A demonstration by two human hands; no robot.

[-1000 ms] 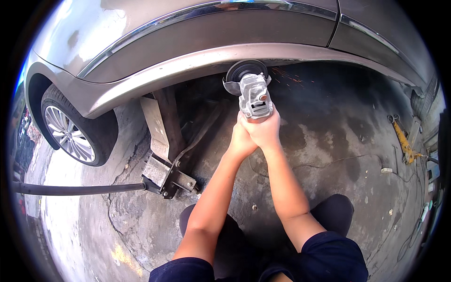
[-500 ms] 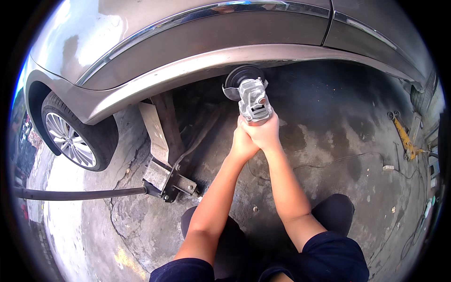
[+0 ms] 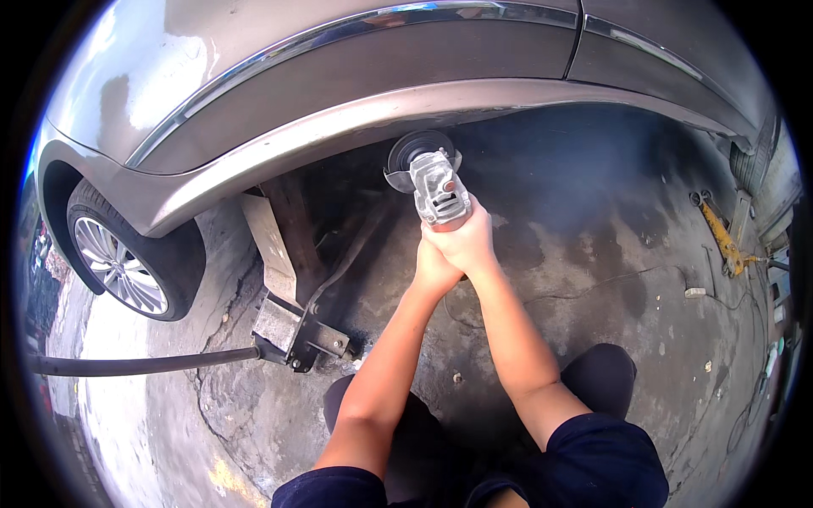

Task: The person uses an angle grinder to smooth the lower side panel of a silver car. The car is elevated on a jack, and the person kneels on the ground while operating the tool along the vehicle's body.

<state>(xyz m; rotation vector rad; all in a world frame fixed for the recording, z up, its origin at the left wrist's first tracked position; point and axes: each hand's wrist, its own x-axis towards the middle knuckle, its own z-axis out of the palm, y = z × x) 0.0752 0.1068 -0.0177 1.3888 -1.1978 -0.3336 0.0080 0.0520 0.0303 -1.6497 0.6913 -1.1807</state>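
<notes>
Both my hands grip the body of a worn silver angle grinder (image 3: 437, 190) with a dark disc and a metal guard. My right hand (image 3: 468, 241) wraps round its rear end, overlapping my left hand (image 3: 430, 262), which holds it from the left and below. The disc (image 3: 420, 146) sits just under the bottom edge of the grey-bronze sill (image 3: 356, 113) of a car; whether it touches metal there I cannot tell. Pale haze hangs in the shadow under the car, right of the grinder.
A wheel (image 3: 118, 258) is at the left. A metal jack or lift arm (image 3: 275, 326) with a long bar (image 3: 144, 362) stands beside it. At the right lie a yellow tool, apparently a floor jack (image 3: 724, 237), a cord and a small pale block (image 3: 694, 292) on cracked concrete (image 3: 610, 313).
The grinder and my hands have shifted slightly left and downward, away from the sill. The orange sparks seen earlier are gone, and haze under the car has grown.
</notes>
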